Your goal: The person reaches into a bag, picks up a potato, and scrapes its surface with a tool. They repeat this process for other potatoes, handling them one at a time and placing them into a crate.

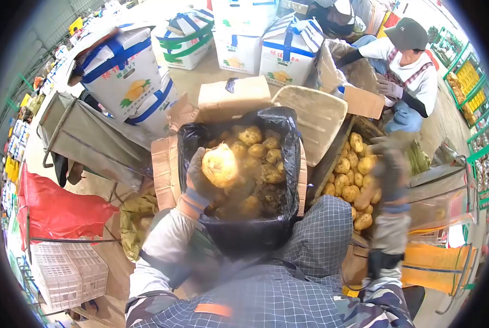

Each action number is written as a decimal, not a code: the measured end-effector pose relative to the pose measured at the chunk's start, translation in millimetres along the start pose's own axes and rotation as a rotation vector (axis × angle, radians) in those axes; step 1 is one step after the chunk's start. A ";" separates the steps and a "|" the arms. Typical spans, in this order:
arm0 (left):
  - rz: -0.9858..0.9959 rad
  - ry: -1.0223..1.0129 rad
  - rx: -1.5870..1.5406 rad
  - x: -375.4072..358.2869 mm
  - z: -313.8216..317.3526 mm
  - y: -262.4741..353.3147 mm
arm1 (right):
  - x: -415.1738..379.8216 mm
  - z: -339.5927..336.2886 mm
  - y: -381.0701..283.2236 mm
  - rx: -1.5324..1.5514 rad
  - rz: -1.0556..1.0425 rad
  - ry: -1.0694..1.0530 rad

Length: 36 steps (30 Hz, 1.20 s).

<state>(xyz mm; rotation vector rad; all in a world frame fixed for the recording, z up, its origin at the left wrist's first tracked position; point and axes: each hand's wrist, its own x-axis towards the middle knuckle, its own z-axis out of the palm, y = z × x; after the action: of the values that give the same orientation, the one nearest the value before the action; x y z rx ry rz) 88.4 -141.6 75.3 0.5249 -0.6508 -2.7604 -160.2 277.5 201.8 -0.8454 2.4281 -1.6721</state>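
Note:
My left hand, in a dark glove, is closed around a large pale-yellow potato. It is over the left side of a cardboard box lined with a black plastic bag. Inside the bag lie several soil-smeared potatoes. My right hand, also gloved, is at the right edge of a crate of cleaner-looking potatoes. Motion smears its fingers, so I cannot make out whether anything is in them.
A co-worker crouches at the back right beside an open box. White and blue printed cartons stand at the back. A tan board leans behind the bag. On the left are a red sack and white plastic crates.

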 end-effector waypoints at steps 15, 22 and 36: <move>0.339 -0.185 0.684 -13.3 38.6 2.3 | -24.7 274.0 -35.3 0.830 0.442 -0.490; 0.426 0.027 0.721 1.4 18.8 1.3 | -22.3 283.9 -18.2 0.892 0.459 -0.548; 0.246 -0.291 0.643 1.3 26.1 -19.3 | -20.6 283.7 -7.7 1.373 0.743 -0.725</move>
<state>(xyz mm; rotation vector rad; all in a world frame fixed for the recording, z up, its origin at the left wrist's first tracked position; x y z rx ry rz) 73.6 -115.4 87.6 0.1342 -1.5745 -2.3721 -37.9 46.6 89.1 -0.1658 0.6072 -1.6853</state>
